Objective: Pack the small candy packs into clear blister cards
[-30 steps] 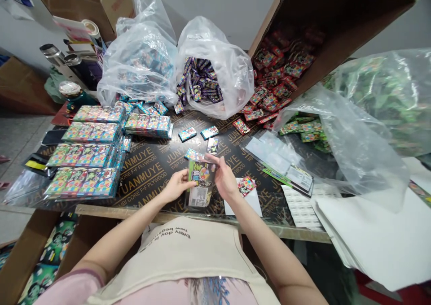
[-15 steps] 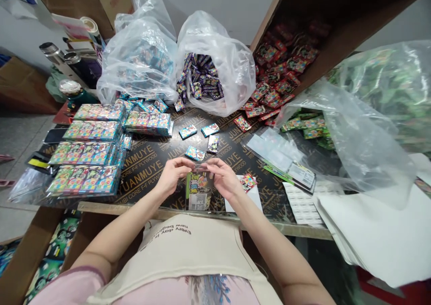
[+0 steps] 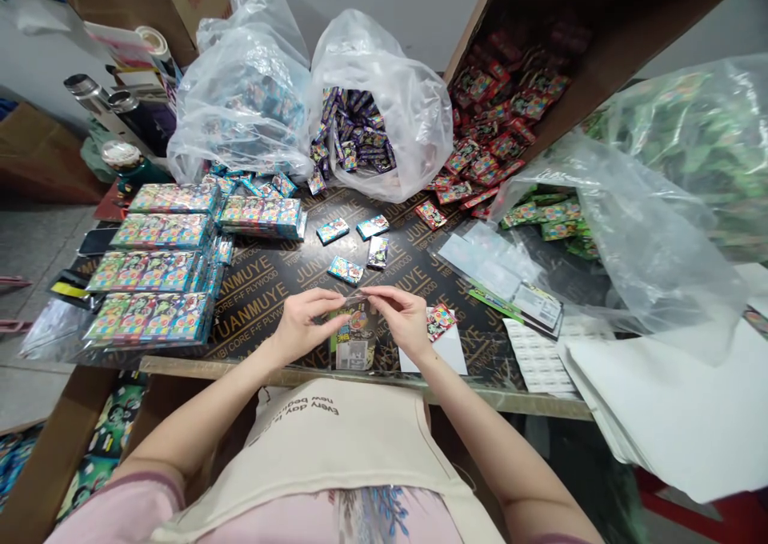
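Both hands hold one clear sleeve pack (image 3: 355, 338) with a green printed card inside, just above the near edge of the plywood table (image 3: 282, 288). My left hand (image 3: 303, 322) pinches the pack's top left edge. My right hand (image 3: 403, 318) pinches its top right edge. The fingers of both are closed on the clear flap. A small red packet (image 3: 441, 321) lies on a white card (image 3: 447, 352) right beside my right hand. A few small blue packets (image 3: 346, 270) lie on the table just beyond the hands.
Stacks of filled packs (image 3: 157, 276) fill the left of the table. Behind stand clear bags of blue packets (image 3: 246, 112) and purple packets (image 3: 360, 132), and a tipped carton of red packets (image 3: 504, 104). On the right lie a bag of green packets (image 3: 600, 216), empty sleeves (image 3: 510, 276) and white sheets (image 3: 666, 416).
Both hands rose to the pack's top edge and now pinch its flap. The pack sank a little toward the table edge.
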Tool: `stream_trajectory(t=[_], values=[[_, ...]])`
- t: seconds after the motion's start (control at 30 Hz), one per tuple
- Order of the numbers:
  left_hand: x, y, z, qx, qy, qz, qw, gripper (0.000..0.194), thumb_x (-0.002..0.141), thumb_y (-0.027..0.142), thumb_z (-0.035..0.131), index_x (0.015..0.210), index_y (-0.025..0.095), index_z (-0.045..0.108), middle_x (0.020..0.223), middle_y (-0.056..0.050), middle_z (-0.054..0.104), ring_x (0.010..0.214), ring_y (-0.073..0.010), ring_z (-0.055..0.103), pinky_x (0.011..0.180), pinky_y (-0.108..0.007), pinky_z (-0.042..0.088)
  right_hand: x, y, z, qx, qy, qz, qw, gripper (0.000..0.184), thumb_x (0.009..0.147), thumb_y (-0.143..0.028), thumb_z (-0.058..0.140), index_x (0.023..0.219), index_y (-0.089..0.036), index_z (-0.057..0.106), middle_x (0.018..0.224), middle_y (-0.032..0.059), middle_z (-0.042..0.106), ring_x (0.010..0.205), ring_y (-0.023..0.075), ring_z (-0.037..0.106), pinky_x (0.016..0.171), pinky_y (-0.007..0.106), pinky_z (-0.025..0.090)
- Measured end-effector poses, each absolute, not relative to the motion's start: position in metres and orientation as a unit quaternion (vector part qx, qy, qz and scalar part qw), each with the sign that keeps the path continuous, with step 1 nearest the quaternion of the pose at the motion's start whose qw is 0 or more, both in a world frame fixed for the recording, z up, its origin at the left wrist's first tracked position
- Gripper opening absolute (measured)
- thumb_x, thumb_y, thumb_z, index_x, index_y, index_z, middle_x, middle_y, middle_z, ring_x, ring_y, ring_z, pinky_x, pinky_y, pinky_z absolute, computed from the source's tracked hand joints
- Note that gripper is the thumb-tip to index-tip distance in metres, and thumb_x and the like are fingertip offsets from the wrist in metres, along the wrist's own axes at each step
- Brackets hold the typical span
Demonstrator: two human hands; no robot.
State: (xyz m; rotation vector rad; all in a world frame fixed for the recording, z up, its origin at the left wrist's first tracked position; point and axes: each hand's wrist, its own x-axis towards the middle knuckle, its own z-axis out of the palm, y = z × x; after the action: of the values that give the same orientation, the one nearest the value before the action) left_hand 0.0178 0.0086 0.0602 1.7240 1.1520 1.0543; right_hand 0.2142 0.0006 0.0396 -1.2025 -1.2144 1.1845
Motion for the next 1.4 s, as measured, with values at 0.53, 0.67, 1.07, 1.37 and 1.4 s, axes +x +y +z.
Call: stream_trajectory(t=[0.53, 0.67, 1.07, 1.37, 1.4], values=[[0.02, 0.021, 0.074, 0.669, 0.496, 0.341, 0.436, 0.01, 0.074, 0.025, 0.068, 0.07, 0.016, 0.073, 0.069, -0.006, 0.071, 0.064, -0.0172, 0.065, 0.061, -0.026, 0.05, 0.22, 0.014, 0.055, -0.493, -0.55, 0.524, 0.424, 0.018, 0.073, -0.036, 0.072, 0.072, -0.019, 0.073, 0.062, 0.0015, 0.068, 0.053, 0.0137, 0.058, 0.053, 0.026, 0.047], [0.017, 0.009, 0.069, 0.765, 0.432, 0.343, 0.331, 0.014, 0.081, 0.022, 0.061, 0.079, 0.02, 0.074, 0.086, -0.008, 0.073, 0.077, -0.0175, 0.067, 0.073, -0.028, 0.052, 0.227, 0.002, 0.046, -0.5, -0.555, 0.498, 0.441, 0.017, 0.075, -0.035, 0.071, 0.086, -0.023, 0.075, 0.083, 0.0047, 0.074, 0.071, 0.0191, 0.067, 0.066, 0.032, 0.055], [0.004, 0.02, 0.055, 0.681, 0.48, 0.429, 0.349, 0.008, 0.078, 0.026, 0.068, 0.074, 0.02, 0.073, 0.08, -0.005, 0.074, 0.074, -0.0179, 0.069, 0.073, -0.03, 0.054, 0.227, -0.008, 0.026, -0.494, -0.565, 0.491, 0.442, 0.069, 0.072, -0.035, 0.075, 0.135, -0.03, 0.047, 0.134, 0.0093, 0.055, 0.11, 0.0235, 0.061, 0.095, 0.04, 0.049], [-0.051, 0.011, 0.018, 0.573, 0.679, 0.388, 0.245, 0.017, 0.082, 0.032, 0.062, 0.081, 0.016, 0.068, 0.076, -0.002, 0.071, 0.07, -0.0169, 0.065, 0.069, -0.029, 0.053, 0.219, 0.015, -0.023, -0.516, -0.478, 0.618, 0.351, 0.04, 0.071, -0.041, 0.07, 0.104, -0.019, 0.064, 0.074, 0.0003, 0.065, 0.055, 0.0131, 0.056, 0.049, 0.025, 0.048], [-0.055, 0.007, 0.013, 0.594, 0.686, 0.347, 0.238, 0.016, 0.081, 0.031, 0.064, 0.075, 0.016, 0.068, 0.072, -0.002, 0.069, 0.068, -0.0183, 0.065, 0.069, -0.031, 0.053, 0.22, 0.024, -0.024, -0.519, -0.517, 0.603, 0.315, 0.037, 0.072, -0.041, 0.068, 0.101, -0.018, 0.065, 0.072, 0.0004, 0.064, 0.055, 0.0136, 0.055, 0.049, 0.026, 0.047]])
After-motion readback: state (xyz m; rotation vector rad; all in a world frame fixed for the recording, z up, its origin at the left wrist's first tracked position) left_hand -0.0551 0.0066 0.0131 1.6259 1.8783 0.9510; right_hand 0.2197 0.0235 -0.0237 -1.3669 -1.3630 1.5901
